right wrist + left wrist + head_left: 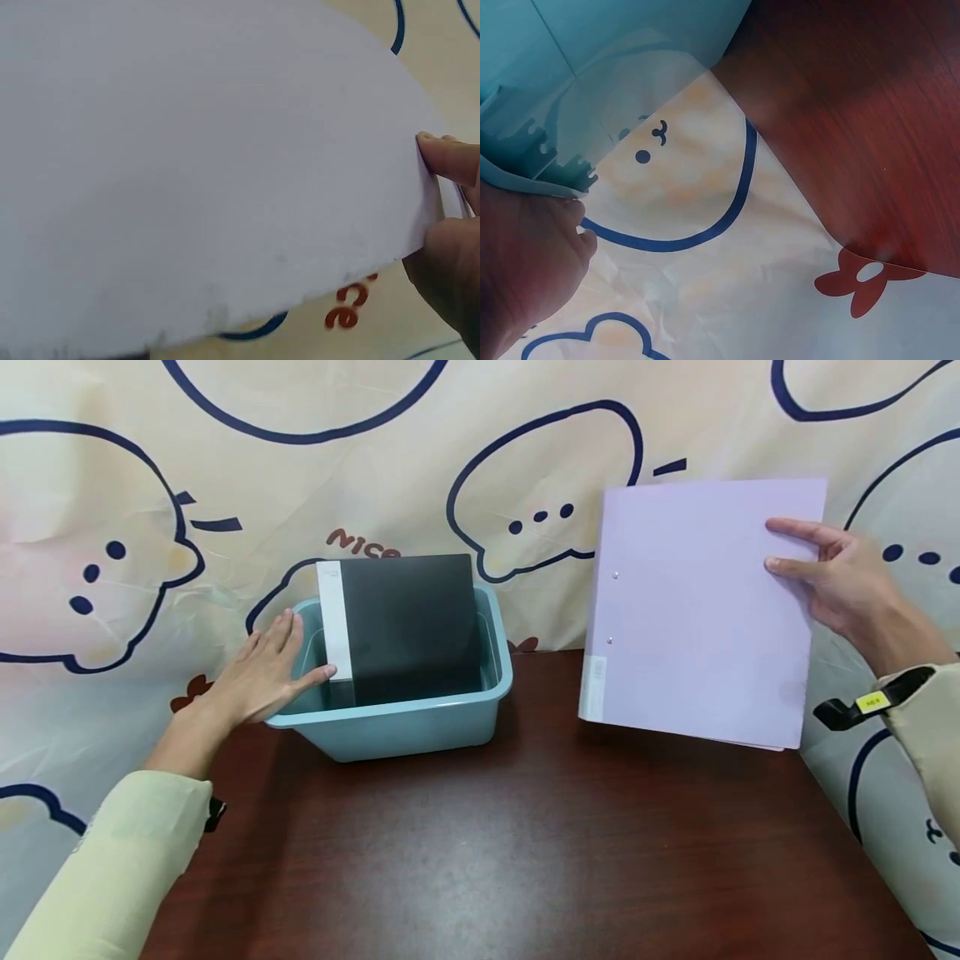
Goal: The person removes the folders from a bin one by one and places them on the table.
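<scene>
In the head view my right hand (855,572) grips a lilac ring binder (705,610) by its right edge. The binder is upright, front cover toward me, with two rivets and a label pocket along its left side; whether its bottom touches the table I cannot tell. The right wrist view is mostly filled by its pale cover (210,172), with fingers at the edge. My left hand (258,672) rests on the left rim of a light blue plastic basin (412,727), fingers straight. A black binder (412,627) with a white spine leans inside the basin.
A dark brown wooden table (480,843) carries the basin at its back left. Behind and beside it hangs a cream cloth (390,485) with blue cartoon outlines. The table's right edge runs diagonally beyond the lilac binder.
</scene>
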A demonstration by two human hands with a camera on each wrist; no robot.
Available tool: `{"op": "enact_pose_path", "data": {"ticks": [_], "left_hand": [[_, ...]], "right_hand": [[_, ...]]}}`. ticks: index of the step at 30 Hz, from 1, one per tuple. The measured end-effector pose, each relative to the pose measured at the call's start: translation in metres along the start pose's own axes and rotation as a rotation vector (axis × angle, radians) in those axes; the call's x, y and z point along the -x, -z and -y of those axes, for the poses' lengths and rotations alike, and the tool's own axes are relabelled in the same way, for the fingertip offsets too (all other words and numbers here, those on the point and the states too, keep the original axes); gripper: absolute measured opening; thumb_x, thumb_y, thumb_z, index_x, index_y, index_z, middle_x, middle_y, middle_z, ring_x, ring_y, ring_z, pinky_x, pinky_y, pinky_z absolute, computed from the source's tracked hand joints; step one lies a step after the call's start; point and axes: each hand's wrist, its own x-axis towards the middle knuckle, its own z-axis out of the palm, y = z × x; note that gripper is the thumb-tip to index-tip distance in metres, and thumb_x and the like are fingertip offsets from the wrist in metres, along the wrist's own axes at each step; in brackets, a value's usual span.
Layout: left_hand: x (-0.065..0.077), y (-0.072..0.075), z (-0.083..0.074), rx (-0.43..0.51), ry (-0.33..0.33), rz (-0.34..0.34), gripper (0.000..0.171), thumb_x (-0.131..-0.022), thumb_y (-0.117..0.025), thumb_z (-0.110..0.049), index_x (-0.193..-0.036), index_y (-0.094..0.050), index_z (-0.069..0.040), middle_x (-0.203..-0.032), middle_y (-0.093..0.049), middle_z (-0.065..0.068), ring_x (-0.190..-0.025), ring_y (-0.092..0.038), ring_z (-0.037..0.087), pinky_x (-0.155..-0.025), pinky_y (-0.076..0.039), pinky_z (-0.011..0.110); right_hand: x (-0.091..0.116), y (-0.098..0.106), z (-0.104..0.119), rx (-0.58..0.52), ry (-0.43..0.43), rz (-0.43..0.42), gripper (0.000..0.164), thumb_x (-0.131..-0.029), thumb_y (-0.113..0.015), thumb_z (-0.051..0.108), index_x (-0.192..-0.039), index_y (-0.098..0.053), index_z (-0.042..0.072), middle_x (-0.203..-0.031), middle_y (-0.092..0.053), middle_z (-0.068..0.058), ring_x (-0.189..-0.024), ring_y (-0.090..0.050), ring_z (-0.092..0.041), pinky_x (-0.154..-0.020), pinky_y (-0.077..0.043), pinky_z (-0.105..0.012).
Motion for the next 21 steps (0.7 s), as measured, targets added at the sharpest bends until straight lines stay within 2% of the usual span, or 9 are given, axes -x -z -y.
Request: {"op": "enact_pose_path", "data": {"ticks": [10, 11, 14, 18, 20, 21], "left_hand": [[0.002, 0.001, 0.001, 0.0, -0.001, 0.002, 0.109, -0.102, -0.035, -0.075, -0.165, 0.017, -0.005, -0.173, 0.025, 0.018, -0.161, 0.013, 0.047, -0.126, 0.009, 0.067], [0.001, 0.001, 0.001, 0.0, -0.001, 0.001, 0.108, -0.102, -0.035, -0.075, -0.165, 0.017, -0.005, -0.173, 0.025, 0.018, -0.161, 0.012, 0.047, -0.126, 0.009, 0.067], [0.0, 0.001, 0.001, 0.007, -0.001, 0.003, 0.108, -0.102, -0.036, -0.075, -0.165, 0.016, -0.004, -0.173, 0.024, 0.019, -0.161, 0.012, 0.047, -0.126, 0.009, 0.067], [-0.001, 0.001, 0.0, 0.014, 0.0, 0.006, 0.108, -0.103, -0.036, -0.074, -0.165, 0.016, -0.003, -0.173, 0.024, 0.02, -0.16, 0.011, 0.048, -0.126, 0.01, 0.067], [-0.002, 0.001, 0.0, 0.011, 0.001, 0.007, 0.108, -0.103, -0.036, -0.074, -0.165, 0.016, -0.002, -0.173, 0.024, 0.021, -0.16, 0.011, 0.049, -0.126, 0.009, 0.067], [-0.002, 0.001, 0.001, 0.013, 0.002, 0.008, 0.108, -0.103, -0.036, -0.074, -0.165, 0.016, -0.002, -0.173, 0.024, 0.021, -0.16, 0.012, 0.049, -0.126, 0.009, 0.067]], "right_hand": [[-0.011, 0.024, -0.021, 0.257, -0.057, 0.013, 0.067, -0.09, -0.085, 0.021, -0.151, -0.061, 0.033, -0.174, -0.013, 0.025, -0.158, -0.026, -0.015, -0.071, -0.055, -0.009], [-0.012, 0.026, -0.023, 0.288, -0.066, 0.004, 0.068, -0.088, -0.086, 0.023, -0.15, -0.061, 0.034, -0.173, -0.013, 0.025, -0.156, -0.029, -0.016, -0.072, -0.055, -0.009], [-0.015, 0.033, -0.028, 0.386, -0.087, -0.009, 0.069, -0.086, -0.088, 0.032, -0.149, -0.061, 0.039, -0.174, -0.01, 0.026, -0.143, -0.044, -0.013, -0.072, -0.056, -0.01], [-0.018, 0.043, -0.036, 0.504, -0.095, -0.005, 0.066, -0.087, -0.086, 0.041, -0.148, -0.06, 0.043, -0.177, -0.008, 0.018, -0.107, -0.06, -0.001, -0.072, -0.057, -0.014], [-0.021, 0.048, -0.04, 0.552, -0.1, 0.0, 0.064, -0.087, -0.085, 0.044, -0.147, -0.061, 0.045, -0.178, -0.01, 0.013, -0.103, -0.06, -0.001, -0.073, -0.057, -0.014], [-0.023, 0.05, -0.042, 0.569, -0.105, 0.004, 0.063, -0.087, -0.084, 0.045, -0.146, -0.061, 0.047, -0.178, -0.01, 0.011, -0.113, -0.059, -0.005, -0.073, -0.057, -0.013]]}}
